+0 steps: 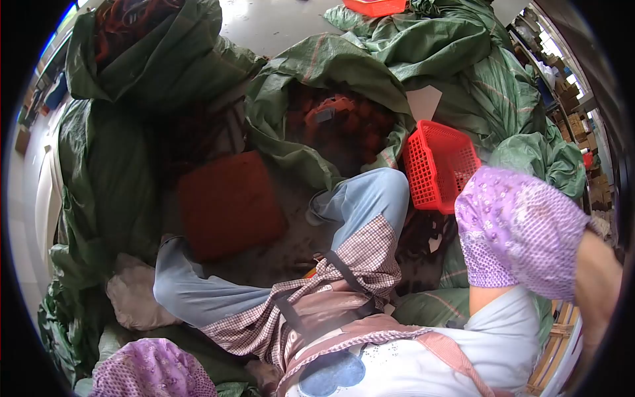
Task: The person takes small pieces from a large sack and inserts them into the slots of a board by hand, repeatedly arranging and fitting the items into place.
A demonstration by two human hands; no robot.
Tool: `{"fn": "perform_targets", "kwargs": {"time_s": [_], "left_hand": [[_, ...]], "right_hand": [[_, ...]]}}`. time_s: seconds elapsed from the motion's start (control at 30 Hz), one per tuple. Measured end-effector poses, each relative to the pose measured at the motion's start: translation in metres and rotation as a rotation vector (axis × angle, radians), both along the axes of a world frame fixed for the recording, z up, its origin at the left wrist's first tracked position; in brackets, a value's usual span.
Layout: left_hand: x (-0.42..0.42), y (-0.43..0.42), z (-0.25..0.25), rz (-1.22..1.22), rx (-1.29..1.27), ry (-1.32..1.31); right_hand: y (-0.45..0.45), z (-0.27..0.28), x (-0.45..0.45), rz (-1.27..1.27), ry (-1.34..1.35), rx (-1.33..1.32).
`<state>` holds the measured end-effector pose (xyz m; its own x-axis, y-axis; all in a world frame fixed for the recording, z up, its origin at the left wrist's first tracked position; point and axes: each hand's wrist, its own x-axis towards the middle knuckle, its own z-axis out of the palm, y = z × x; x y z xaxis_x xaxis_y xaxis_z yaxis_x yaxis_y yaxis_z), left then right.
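Note:
Low at the left is the purple patterned sleeve cover (155, 370) of my left arm. Part of my left hand (264, 376) seems to show beside the apron (317, 298), in shadow; its fingers are hidden. My right arm is bent up at the right in a matching sleeve cover (522, 228). My right hand (600, 317) is blurred and cut off at the dark view edge, so I cannot see its fingers or anything in them. The nearest container to the right sleeve is a red plastic basket (433, 165), which is tilted.
A green woven sack (311, 63) stands open in front with reddish-brown pieces (344, 126) inside. Another full sack (159, 66) is at the upper left. A dark red square block (231, 205) sits on the floor between my legs. Shelves (569, 99) line the right.

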<state>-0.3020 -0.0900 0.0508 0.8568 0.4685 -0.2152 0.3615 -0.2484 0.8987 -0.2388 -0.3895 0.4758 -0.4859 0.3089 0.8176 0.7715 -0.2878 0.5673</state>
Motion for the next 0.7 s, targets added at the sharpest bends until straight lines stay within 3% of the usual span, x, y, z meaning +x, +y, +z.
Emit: {"fn": "perform_targets", "kwargs": {"time_s": [0.2, 0.27, 0.33, 0.43, 0.53, 0.7], "left_hand": [[-0.002, 0.002, -0.002, -0.015, -0.004, 0.03], [0.0, 0.001, -0.004, -0.021, -0.008, 0.033], [0.0, 0.001, -0.005, -0.022, -0.011, 0.038], [0.0, 0.0, -0.007, -0.021, -0.017, 0.043], [-0.003, 0.001, -0.008, -0.016, -0.022, 0.05], [-0.007, 0.008, -0.009, -0.02, -0.024, 0.052]], "right_hand": [[0.022, 0.004, -0.001, -0.025, -0.094, -0.065], [0.03, 0.006, -0.003, -0.005, -0.235, -0.073], [0.028, 0.004, -0.008, -0.131, -0.238, -0.128], [0.031, 0.003, -0.019, -0.197, -0.292, -0.109], [0.035, 0.007, -0.011, -0.085, -0.494, -0.015], [0.03, 0.009, -0.031, -0.08, -0.585, 0.098]]}}
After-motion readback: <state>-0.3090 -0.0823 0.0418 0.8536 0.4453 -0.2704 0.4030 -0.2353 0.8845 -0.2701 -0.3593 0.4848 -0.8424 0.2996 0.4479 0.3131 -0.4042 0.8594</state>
